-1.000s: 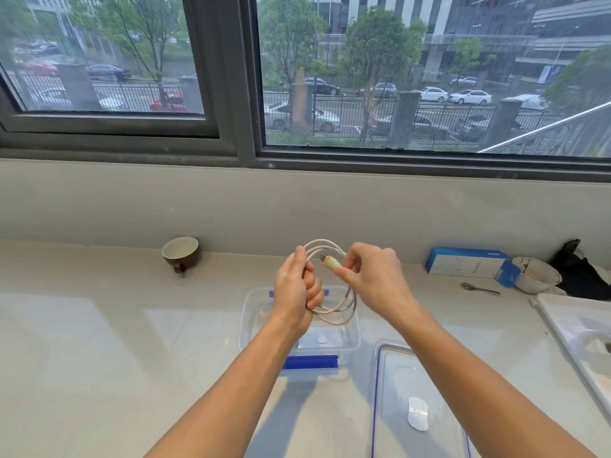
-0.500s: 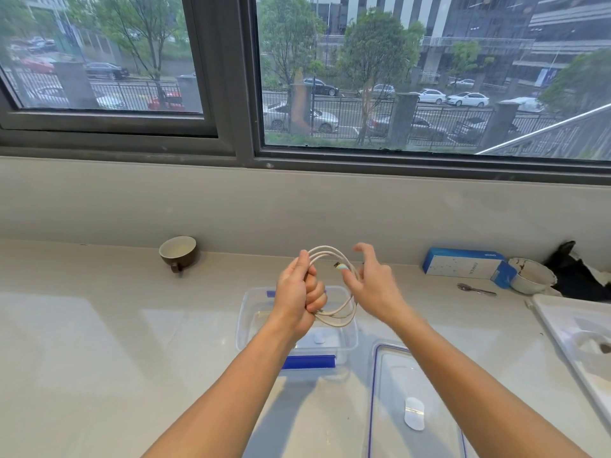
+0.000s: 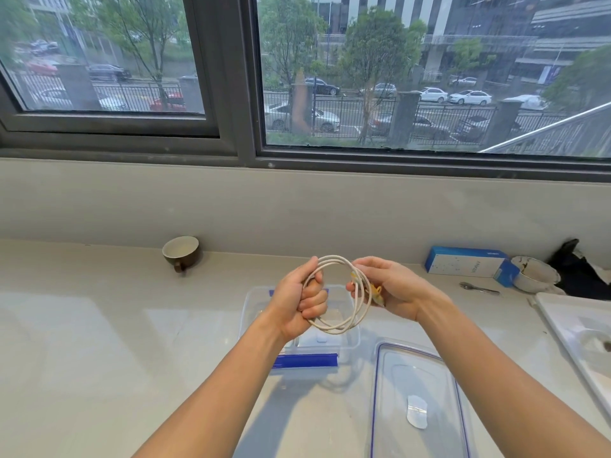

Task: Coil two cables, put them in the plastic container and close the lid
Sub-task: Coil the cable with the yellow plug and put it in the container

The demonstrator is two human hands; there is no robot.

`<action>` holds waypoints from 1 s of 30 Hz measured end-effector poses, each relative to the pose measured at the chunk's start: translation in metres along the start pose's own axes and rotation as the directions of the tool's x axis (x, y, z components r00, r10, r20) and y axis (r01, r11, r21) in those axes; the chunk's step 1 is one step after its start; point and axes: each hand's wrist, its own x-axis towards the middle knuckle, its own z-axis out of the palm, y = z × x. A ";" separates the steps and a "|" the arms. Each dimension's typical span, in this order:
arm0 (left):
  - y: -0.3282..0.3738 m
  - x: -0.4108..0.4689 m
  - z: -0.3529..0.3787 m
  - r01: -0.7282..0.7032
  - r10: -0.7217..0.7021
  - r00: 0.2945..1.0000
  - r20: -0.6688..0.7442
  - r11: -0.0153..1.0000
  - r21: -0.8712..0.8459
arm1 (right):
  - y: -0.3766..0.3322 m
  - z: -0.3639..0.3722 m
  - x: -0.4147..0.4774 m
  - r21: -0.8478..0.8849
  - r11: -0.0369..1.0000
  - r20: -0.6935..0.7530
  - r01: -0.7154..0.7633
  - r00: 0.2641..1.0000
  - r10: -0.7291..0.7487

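Note:
A white cable point(image 3: 334, 259) is wound into a round coil and held in the air above the clear plastic container point(image 3: 249, 302), which has blue clips. My left hand point(image 3: 299, 300) is shut around the coil's left side. My right hand point(image 3: 391, 287) pinches the coil's right side, where a yellowish plug end shows against the palm. The container's clear lid point(image 3: 418, 388) with a blue rim lies flat on the counter to the right of the container. I see no second cable.
A brown cup point(image 3: 181, 252) stands at the back left by the wall. At the back right are a blue and white box point(image 3: 469, 266), a spoon point(image 3: 479, 288), a white bowl point(image 3: 535, 274) and a black object. A white tray point(image 3: 578, 335) fills the right edge.
My right hand has closed onto the coil's right side with the plug end, which earlier it held at the top between its fingertips. The coil now hangs wider between both hands.

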 end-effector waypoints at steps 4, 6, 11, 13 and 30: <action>-0.001 -0.003 -0.002 0.061 -0.061 0.998 0.014 0.998 0.029 | 0.001 -0.001 0.000 -0.138 0.990 -0.158 0.010 0.987 -0.032; 0.000 -0.005 -0.004 0.075 -0.075 0.997 0.016 0.997 0.019 | 0.001 -0.003 -0.001 -0.170 0.985 -0.254 0.011 0.966 -0.054; -0.003 -0.004 -0.004 0.093 -0.093 0.995 0.022 0.996 0.013 | 0.008 0.003 0.000 -0.288 0.956 -0.424 0.056 0.888 -0.180; -0.005 -0.002 -0.004 0.106 -0.106 0.994 0.029 0.994 0.013 | 0.013 0.007 0.001 -0.282 0.955 -0.453 0.089 0.865 -0.214; -0.021 0.003 -0.017 -0.019 0.080 0.970 -0.229 0.966 0.257 | 0.029 0.010 -0.007 -0.188 0.965 -0.119 0.182 0.971 -0.206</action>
